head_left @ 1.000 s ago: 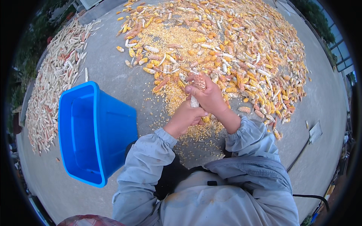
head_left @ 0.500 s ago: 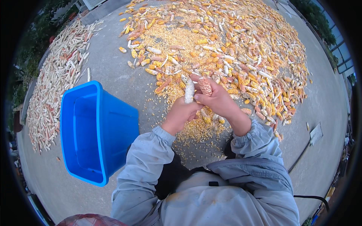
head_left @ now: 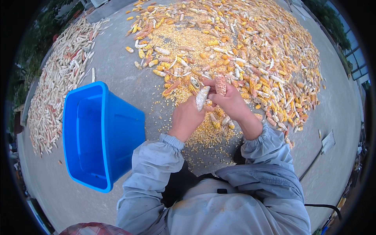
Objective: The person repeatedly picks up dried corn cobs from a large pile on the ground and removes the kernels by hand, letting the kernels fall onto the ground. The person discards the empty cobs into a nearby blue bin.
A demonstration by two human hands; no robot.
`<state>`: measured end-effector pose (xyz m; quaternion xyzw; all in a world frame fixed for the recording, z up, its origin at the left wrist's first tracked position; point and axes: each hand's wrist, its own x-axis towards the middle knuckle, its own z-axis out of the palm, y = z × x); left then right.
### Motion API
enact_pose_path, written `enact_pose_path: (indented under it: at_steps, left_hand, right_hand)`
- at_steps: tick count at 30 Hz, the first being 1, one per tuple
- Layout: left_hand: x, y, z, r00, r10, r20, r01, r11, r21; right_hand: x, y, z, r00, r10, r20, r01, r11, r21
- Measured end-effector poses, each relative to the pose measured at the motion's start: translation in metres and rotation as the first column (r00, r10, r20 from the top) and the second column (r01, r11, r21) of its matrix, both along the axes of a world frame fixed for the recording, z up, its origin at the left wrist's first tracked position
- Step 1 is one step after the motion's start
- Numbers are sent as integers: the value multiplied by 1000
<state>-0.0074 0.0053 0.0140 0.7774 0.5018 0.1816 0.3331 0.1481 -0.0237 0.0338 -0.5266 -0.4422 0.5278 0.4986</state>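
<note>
My left hand [head_left: 185,117] grips a whitish corn cob [head_left: 202,98] that stands tilted up out of its fingers. Just to the right and a little higher, my right hand [head_left: 231,102] has its fingers round a reddish, pale-speckled corn cob [head_left: 220,85]. The two hands are close together over a wide spread of yellow, pink and whitish cobs [head_left: 266,66] and loose yellow kernels [head_left: 207,131] on concrete.
An empty blue plastic tub [head_left: 125,129] stands beside my left arm. Beyond it lies a heap of pale cobs [head_left: 58,86]. A flat metal blade on a long handle [head_left: 328,141] lies at the right. Plants [head_left: 327,21] line the far edges.
The two cobs, crossed and pressed together a second ago, now show apart, one in each hand. My left hand has turned, with the white cob leaning rightward.
</note>
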Motion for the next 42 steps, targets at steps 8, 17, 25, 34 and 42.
enact_pose_path:
  at_steps: [8,17,25,34,42]
  left_hand:
    - [1,-6,5,993,-106,-54,114,975,189]
    - [0,-12,7,989,-114,-94,129,977,170]
    - [-5,-11,-1,991,-108,-76,123,959,254]
    - [-3,-18,2,986,-132,-98,147,974,170]
    - [-36,-2,4,551,257,794,589,555,-588]
  right_hand:
    - [5,1,0,995,33,94,-34,999,5]
    - [3,0,2,984,-57,171,49,997,51]
    - [12,0,-4,997,60,58,-64,996,67]
    - [10,5,-6,996,-45,76,52,995,-87]
    - [16,9,-17,992,-100,-80,98,995,-31]
